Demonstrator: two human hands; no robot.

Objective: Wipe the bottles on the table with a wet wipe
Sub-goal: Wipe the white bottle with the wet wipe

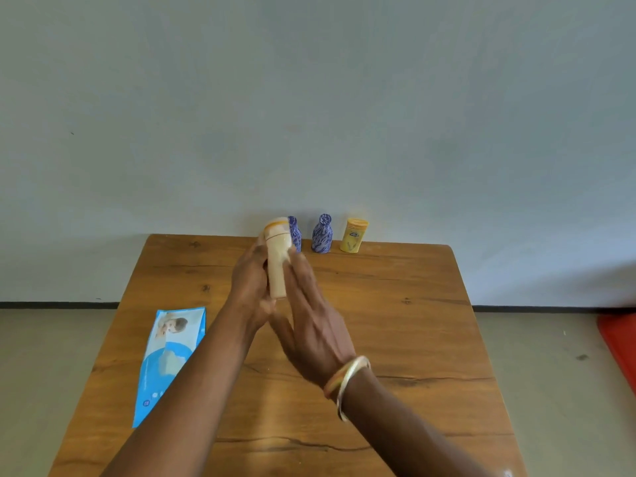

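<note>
My left hand [249,287] grips a cream bottle [277,266] with an orange-banded cap, held tilted above the middle of the wooden table [395,321]. My right hand [309,325] lies flat along the bottle's right side, fingers stretched. A small pale edge of a wet wipe [287,258] shows under the fingertips; the rest is hidden. Two blue-patterned bottles [295,235] [322,234] and a yellow bottle [353,235] stand upright in a row at the table's far edge. The cream bottle partly covers the left blue one.
A blue wet-wipe pack [170,359] lies flat near the table's left edge. A pale wall rises right behind the bottles. A red object [619,342] lies on the floor at the far right.
</note>
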